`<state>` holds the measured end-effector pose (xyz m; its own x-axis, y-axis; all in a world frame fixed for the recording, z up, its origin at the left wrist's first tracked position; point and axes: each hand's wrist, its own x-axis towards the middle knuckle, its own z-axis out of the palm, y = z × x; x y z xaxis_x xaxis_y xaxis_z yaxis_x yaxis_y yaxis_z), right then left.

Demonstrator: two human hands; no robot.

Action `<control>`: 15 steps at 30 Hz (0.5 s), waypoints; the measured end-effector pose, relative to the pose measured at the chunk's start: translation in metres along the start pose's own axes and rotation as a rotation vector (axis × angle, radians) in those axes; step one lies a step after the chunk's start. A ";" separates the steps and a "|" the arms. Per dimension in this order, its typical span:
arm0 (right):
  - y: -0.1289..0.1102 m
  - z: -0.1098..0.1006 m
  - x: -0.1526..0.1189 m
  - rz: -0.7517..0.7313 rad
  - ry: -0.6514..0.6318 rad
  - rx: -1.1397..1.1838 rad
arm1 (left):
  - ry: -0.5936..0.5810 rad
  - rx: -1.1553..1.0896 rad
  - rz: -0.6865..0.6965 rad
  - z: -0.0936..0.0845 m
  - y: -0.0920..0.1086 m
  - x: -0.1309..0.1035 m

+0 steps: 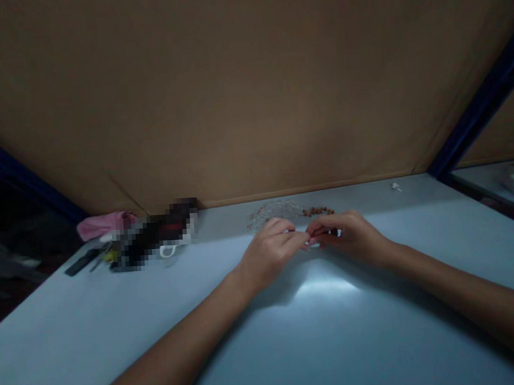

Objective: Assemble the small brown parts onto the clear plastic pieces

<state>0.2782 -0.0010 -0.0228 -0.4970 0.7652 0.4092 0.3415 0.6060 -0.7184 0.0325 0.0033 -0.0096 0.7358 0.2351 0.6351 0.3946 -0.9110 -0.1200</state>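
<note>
My left hand and my right hand meet over the table, fingertips touching. Both are closed in a pinch, and whatever lies between the fingers is too small or hidden to name. Just behind my left hand lies a loose tangle of clear strands with a few small brown beads on it. A cluster of round brown beads rests on the table behind my right hand. Part of the tangle is covered by my left fingers.
A pink cloth, a dark flat object and a white ring-shaped piece lie at the left, around a blurred-out patch. A small white scrap sits back right. A brown panel rises behind the table, with blue posts beside it.
</note>
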 end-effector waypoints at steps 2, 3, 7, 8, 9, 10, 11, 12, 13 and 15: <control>-0.001 0.000 -0.001 0.005 0.020 0.007 | 0.027 -0.016 -0.028 0.000 0.000 0.000; -0.002 0.001 -0.001 0.014 0.031 0.017 | 0.042 -0.026 -0.044 0.000 0.000 0.000; -0.003 0.004 -0.002 0.071 0.050 0.065 | 0.080 -0.044 -0.076 0.001 0.000 -0.001; -0.002 0.005 -0.002 0.078 0.047 0.071 | 0.085 -0.043 -0.074 0.002 0.000 -0.001; -0.001 0.005 -0.001 0.082 0.042 0.067 | 0.084 -0.043 -0.074 0.004 -0.001 -0.002; 0.000 0.005 -0.001 0.080 0.040 0.050 | 0.079 -0.045 -0.081 0.006 -0.002 -0.003; 0.003 0.005 0.000 0.072 0.038 0.017 | 0.070 -0.051 -0.096 0.007 -0.003 -0.004; 0.005 0.005 0.000 0.059 0.036 -0.028 | 0.058 -0.065 -0.121 0.009 -0.004 -0.005; 0.008 0.004 0.000 0.042 0.037 -0.080 | 0.043 -0.086 -0.153 0.010 -0.006 -0.006; 0.014 0.001 0.001 0.012 0.039 -0.177 | 0.015 -0.133 -0.227 0.011 -0.011 -0.008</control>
<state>0.2823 0.0081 -0.0334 -0.4617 0.7784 0.4253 0.4838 0.6229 -0.6148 0.0286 0.0153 -0.0215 0.6276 0.4345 0.6460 0.4721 -0.8722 0.1280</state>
